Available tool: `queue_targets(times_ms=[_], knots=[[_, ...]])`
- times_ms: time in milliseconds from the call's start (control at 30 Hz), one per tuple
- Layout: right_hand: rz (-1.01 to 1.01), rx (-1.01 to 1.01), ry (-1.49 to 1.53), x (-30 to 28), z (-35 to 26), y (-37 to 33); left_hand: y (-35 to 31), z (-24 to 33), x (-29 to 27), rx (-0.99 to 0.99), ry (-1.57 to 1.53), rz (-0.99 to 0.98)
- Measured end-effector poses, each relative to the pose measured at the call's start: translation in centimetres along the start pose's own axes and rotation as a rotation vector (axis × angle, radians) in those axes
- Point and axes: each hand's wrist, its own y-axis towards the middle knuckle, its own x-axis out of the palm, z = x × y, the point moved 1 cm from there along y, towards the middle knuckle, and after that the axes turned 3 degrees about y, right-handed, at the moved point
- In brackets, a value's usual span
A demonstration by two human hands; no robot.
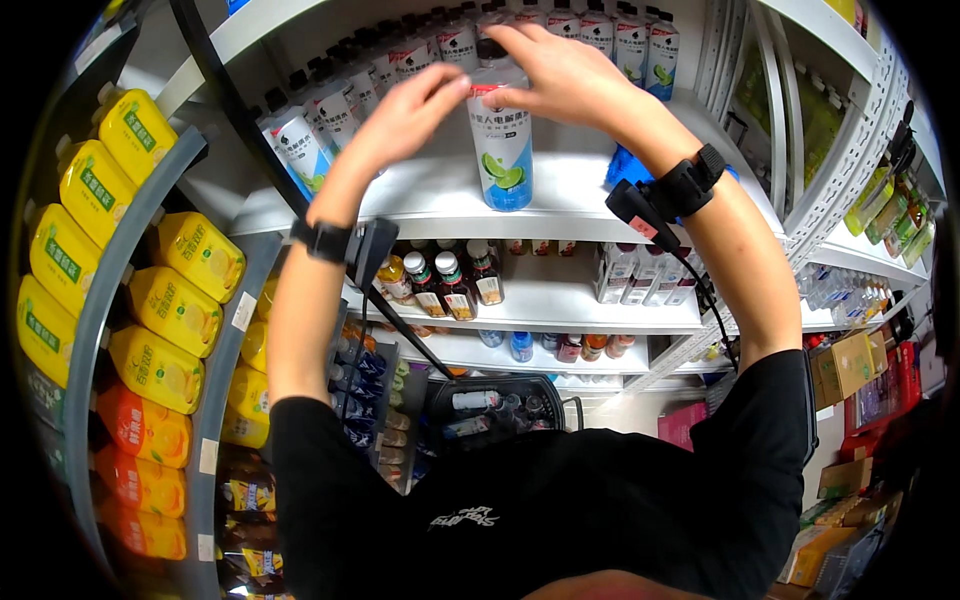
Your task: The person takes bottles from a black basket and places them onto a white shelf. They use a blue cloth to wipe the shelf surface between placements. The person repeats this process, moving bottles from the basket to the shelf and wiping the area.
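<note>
A drink bottle (pixel 503 150) with a white and blue label and lime pictures stands upright at the front of the white shelf. My right hand (pixel 560 78) curves around its top from the right, thumb across the upper label and fingers by the dark cap. To the left of the bottle is my left hand (pixel 410 118), slightly blurred, its thumb and fingers parted and their tips close to the bottle's upper side. Nothing shows in that hand. Rows of matching bottles (pixel 410 60) stand behind, and another such bottle (pixel 300 150) is at the shelf's left.
Yellow jugs (pixel 165 340) and orange jugs (pixel 145 430) fill the rack on my left. Dark-bodied, white-capped bottles (pixel 455 285) and cartons (pixel 640 275) stand one shelf lower. Below is a black basket (pixel 430 400) containing bottles. A metal upright (pixel 840 160) borders the right side.
</note>
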Motion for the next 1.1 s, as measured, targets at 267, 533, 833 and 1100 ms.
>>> queue_targets(times_ms=[267, 533, 833, 1100], knots=[[-0.079, 0.059, 0.323, 1.9, -2.3, 0.3, -6.5, -9.2, 5.9, -0.057, -0.015, 0.215], [-0.114, 0.132, 0.375, 4.8, 3.8, 1.0, -5.6, -12.8, 7.6, -0.094, -0.081, 0.346], [-0.076, 0.250, 0.316, 5.4, 16.5, 0.4, -5.6, -11.3, 7.0, -0.143, -0.038, 0.359], [-0.096, 0.309, 0.131, 3.6, 28.2, -2.1, -5.4, -11.4, 7.1, -0.177, -0.033, 0.347]])
